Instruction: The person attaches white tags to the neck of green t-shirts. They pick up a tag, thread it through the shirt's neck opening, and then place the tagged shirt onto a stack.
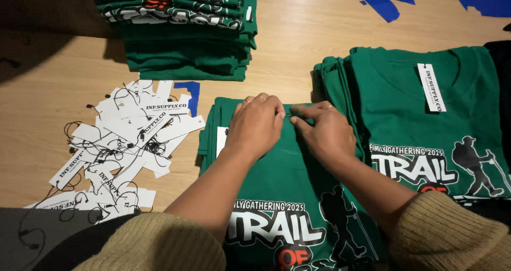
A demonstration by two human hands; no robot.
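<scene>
Dozens of white hang tags (120, 154) with black string loops are lying in a loose heap at the left of the wooden desk (53, 90), within easy reach of the left hand. Behind them a tall stack of folded green T-shirts (186, 31) is sitting squared up, set back from the working space. In the middle, a green printed T-shirt (277, 196) is lying flat on a small pile, collar away from the person, so the neckline is facing both hands. The left hand (255, 124) is resting on the collar, its grip pressed together on a small dark fastener (288, 114). The right hand (324, 130) is meeting it from the other side, fingertips pinching the same spot. Farther right, another pile of green T-shirts (426, 122) is lying face up, a white tag (431, 87) already hanging at its collar.
</scene>
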